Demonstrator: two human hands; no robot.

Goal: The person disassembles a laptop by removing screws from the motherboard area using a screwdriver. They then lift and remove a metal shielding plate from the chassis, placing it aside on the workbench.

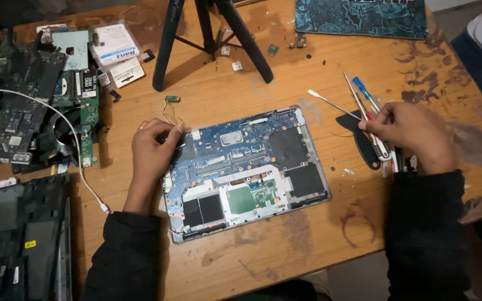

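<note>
We see an opened laptop (246, 170) lying flat mid-counter (308, 234), its blue board exposed; our left hand (153, 153) rests on its upper-left corner, fingers curled over a small dark part; our right hand (411, 131) closes around a screwdriver (376, 139) among tools (364, 95) just right of the laptop.

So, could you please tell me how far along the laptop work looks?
Done: the laptop lies open, bottom cover off, board exposed. In hand: the left hand grips a black part at its upper-left corner; the right hand picks among the screwdrivers. Left: the boards are still seated inside.
</note>
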